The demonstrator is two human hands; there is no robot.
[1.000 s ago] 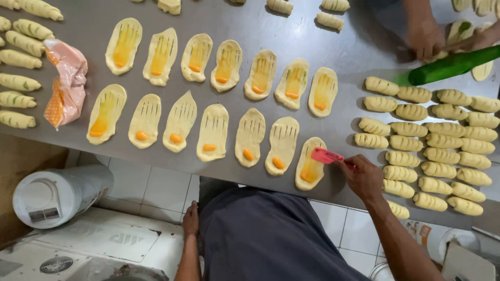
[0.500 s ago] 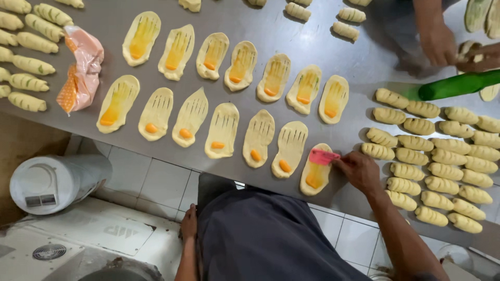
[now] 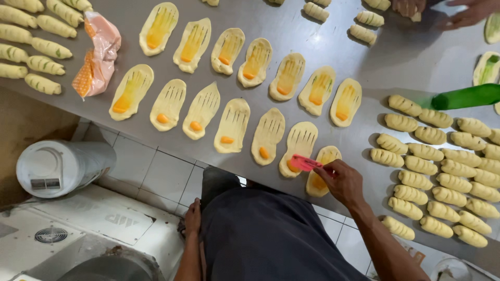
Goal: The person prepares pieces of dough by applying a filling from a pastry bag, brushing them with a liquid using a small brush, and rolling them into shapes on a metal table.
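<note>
We see a steel table (image 3: 333,31) carrying 2 rows of flat dough ovals with orange filling, and rolled dough pieces (image 3: 442,171) massed at the right. A white cylindrical appliance (image 3: 62,166) lies on the floor at the near left. Our right hand (image 3: 341,182) grips a pink scraper (image 3: 304,163) over the dough oval (image 3: 297,148) at the near edge. Our left hand (image 3: 192,218) hangs loosely curled by our hip, holding nothing.
</note>
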